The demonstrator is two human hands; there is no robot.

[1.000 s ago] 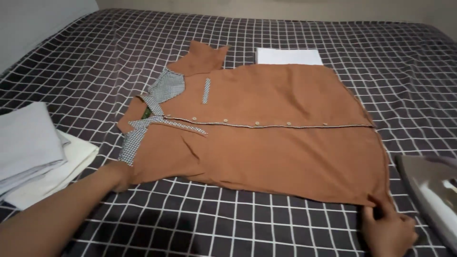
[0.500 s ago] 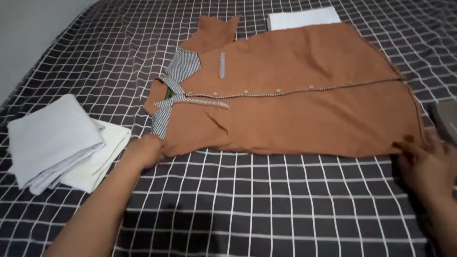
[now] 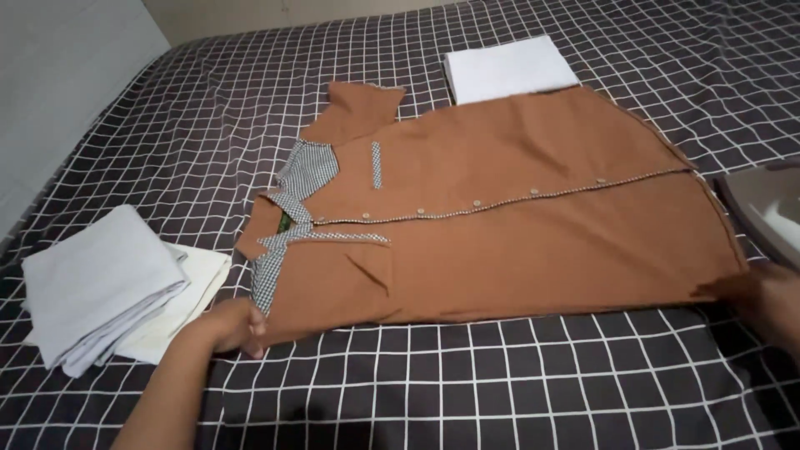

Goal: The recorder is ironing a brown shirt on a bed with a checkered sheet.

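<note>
We work over a bed spread with a dark checked sheet point(image 3: 467, 392), bare at six o'clock. Our left hand point(image 3: 229, 327) pinches the shoulder edge of the brown shirt point(image 3: 517, 242) at eight o'clock, fingers closed on the cloth. Our right hand point(image 3: 771, 300) holds the hem at three o'clock, though we cannot tell its fingers. The shirt lies flat at centre. Folded cloths point(image 3: 108, 292) sit at nine, an iron point(image 3: 771, 212) at two, a white folded cloth point(image 3: 510, 68) at twelve. A pale wall point(image 3: 58, 75) runs along the bed's edge at ten.

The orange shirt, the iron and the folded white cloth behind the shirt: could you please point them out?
orange shirt point(image 3: 517, 250), head view, lower front panel.
iron point(image 3: 771, 212), head view, soleplate.
folded white cloth point(image 3: 510, 68), head view, top face.
</note>
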